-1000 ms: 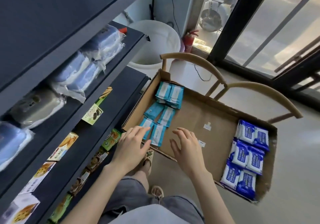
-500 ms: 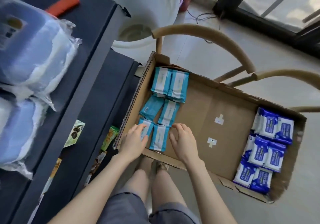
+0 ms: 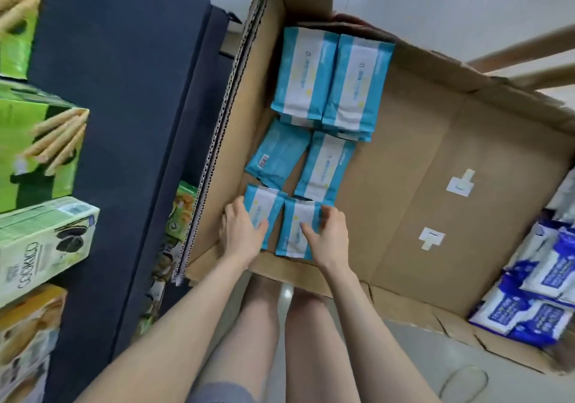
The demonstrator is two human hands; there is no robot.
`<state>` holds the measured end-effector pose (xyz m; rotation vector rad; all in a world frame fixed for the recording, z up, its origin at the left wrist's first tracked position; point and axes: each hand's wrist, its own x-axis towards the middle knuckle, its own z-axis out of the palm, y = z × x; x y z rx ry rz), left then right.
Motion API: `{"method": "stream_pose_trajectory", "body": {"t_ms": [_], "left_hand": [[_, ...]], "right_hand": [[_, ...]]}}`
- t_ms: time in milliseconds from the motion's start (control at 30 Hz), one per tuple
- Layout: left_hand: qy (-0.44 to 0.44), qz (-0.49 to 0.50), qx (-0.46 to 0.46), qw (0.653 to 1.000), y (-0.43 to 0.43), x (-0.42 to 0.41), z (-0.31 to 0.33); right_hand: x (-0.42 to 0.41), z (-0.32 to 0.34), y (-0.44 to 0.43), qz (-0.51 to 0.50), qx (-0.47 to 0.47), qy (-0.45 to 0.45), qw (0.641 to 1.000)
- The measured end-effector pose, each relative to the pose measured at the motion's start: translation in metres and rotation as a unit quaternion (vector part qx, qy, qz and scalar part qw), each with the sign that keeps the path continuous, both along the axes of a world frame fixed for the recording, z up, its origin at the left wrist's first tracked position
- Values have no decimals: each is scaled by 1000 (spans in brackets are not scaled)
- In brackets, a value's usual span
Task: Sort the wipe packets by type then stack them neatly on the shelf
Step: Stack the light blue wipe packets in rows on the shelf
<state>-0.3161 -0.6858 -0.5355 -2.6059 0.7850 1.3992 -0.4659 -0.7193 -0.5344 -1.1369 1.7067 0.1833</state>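
In the near-left corner of the cardboard box [image 3: 404,169], the left hand [image 3: 241,236] grips the left teal packet [image 3: 264,205], fingers curled round its edge; the right hand [image 3: 330,239] pinches the right teal packet [image 3: 294,234] beside it, thumb on top; dark blue packets [image 3: 535,296] lie well apart.

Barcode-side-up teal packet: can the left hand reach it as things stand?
Probably yes. The left hand holds the near-left teal packet; the barcode-side-up packet lies just beyond, uncovered, with the box open on top. The hand would need to let go first.
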Motion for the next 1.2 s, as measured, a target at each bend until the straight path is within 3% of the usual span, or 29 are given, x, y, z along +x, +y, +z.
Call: {"method": "stream_pose_trajectory", "body": {"t_ms": [167,533,833,1033,1200], "left_hand": [[-59,-53,-7,997,8,-8,-23],[3,-22,-36,999,5,-4,-18],[73,95,-192,974,13,-8,66],[194,210,-175,942,52,-19,135],[175,277,-258,909,106,-53,199]], "right_hand": [[4,-27,12,-78,-19,22,996],[0,-30,15,-121,15,-4,993],[-22,61,8,-251,-64,-113,959],[-52,142,18,-292,-96,-205,929],[-75,198,47,-264,-87,-258,925]]}}
